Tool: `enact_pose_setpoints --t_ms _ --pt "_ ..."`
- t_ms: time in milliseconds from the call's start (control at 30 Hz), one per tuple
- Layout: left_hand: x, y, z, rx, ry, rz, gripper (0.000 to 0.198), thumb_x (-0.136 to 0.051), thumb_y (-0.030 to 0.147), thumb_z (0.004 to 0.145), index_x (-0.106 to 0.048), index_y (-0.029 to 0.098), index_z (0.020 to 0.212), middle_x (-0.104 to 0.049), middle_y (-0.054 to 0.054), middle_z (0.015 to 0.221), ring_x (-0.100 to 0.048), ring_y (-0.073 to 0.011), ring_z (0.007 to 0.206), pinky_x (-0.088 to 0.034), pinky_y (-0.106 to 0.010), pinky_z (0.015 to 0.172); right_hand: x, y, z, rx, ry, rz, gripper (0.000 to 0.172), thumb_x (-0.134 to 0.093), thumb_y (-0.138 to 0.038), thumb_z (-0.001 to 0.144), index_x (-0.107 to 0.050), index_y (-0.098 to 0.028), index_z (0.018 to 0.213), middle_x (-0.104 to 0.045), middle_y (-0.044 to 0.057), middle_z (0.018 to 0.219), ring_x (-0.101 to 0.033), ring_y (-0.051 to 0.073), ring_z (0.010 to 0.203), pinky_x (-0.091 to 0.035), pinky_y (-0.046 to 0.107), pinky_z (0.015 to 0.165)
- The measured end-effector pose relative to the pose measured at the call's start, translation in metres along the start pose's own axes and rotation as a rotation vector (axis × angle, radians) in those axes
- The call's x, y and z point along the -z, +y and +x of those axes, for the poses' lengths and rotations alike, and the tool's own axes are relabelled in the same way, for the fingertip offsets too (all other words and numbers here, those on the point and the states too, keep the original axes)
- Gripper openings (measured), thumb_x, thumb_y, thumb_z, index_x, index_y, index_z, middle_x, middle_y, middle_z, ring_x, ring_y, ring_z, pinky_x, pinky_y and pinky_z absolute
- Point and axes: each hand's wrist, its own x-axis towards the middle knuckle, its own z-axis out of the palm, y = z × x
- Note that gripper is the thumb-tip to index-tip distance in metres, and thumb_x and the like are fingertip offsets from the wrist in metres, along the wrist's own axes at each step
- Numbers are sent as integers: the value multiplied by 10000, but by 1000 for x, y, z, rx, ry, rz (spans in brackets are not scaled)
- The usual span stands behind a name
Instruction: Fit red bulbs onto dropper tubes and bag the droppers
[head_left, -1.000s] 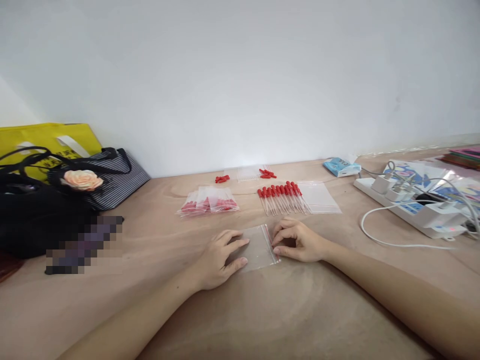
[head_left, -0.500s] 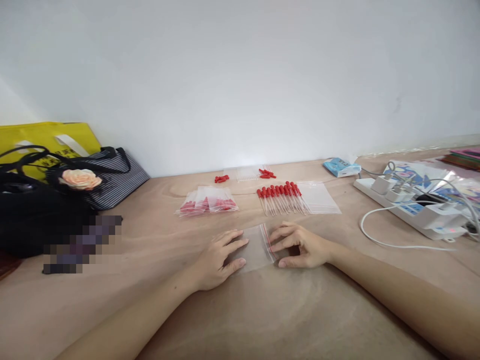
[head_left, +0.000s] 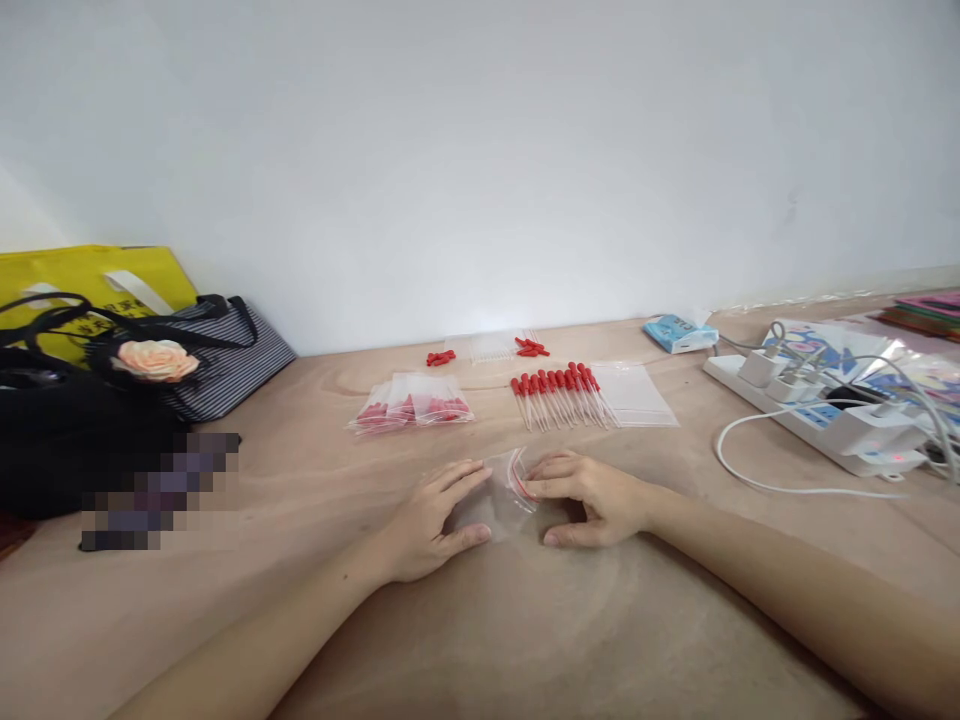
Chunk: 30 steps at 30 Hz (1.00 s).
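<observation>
Between my hands lies a clear zip-lock bag (head_left: 501,513) with a red line along its mouth, which bows up at the right end. My left hand (head_left: 435,520) rests on the bag's left part, fingers stretched and thumb apart. At the bag's mouth, the fingertips of my right hand (head_left: 589,498) touch the zip strip, with the thumb held away from them on the table side; whether they are inside the mouth I cannot tell. Beyond are several droppers with red bulbs (head_left: 559,385) in a row, and filled zip-lock bags (head_left: 411,403) with red pieces inside.
Loose red bulbs (head_left: 441,357) and a second small heap of red bulbs (head_left: 531,347) lie near the wall. An empty bag (head_left: 641,395) is beside the droppers. At right are a tissue pack (head_left: 680,333) and a power strip (head_left: 817,420) with cables; at left, a striped bag (head_left: 232,360).
My right fingers have moved slightly left against the bag's mouth. The zip edge, straight before, is now bent into a curve. My left hand has stayed nearly in place.
</observation>
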Motion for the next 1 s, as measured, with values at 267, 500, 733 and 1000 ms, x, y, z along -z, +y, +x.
enact_pose_setpoints --t_ms 267,500,733,1000 --pt "5 -12 -5 -27 28 -52 533 -482 434 797 -345 253 1278 -423 -68 1303 -403 -235 1177 -351 -412 960 1 0 -7 -156 66 159 830 -630 -332 695 -149 -214 1361 -613 50 974 -553 160 925 -392 340 848" --pt "4 -13 -4 -30 34 -33 529 -483 444 792 -370 239 1265 -431 -65 1298 -403 -228 1178 -347 -403 968 9 27 3 -472 341 170 363 -551 -343 746 -568 -171 1065 -642 37 802 -591 132 691 -458 255 635" --pt "3 -14 -5 -1 19 -28 533 -476 453 794 -365 239 1269 -401 -72 1320 -371 -236 1203 -324 -431 981 28 89 54 -980 533 -280 235 -515 -341 724 -650 -160 787 -640 69 799 -569 193 776 -410 304 697" --pt "3 -16 -4 -17 24 -32 531 -485 445 790 -369 234 1264 -419 -62 1308 -373 -224 1202 -321 -414 991 27 119 76 -1028 552 -248 188 -564 -312 672 -668 -165 726 -616 102 920 -507 256 954 -344 377 828"
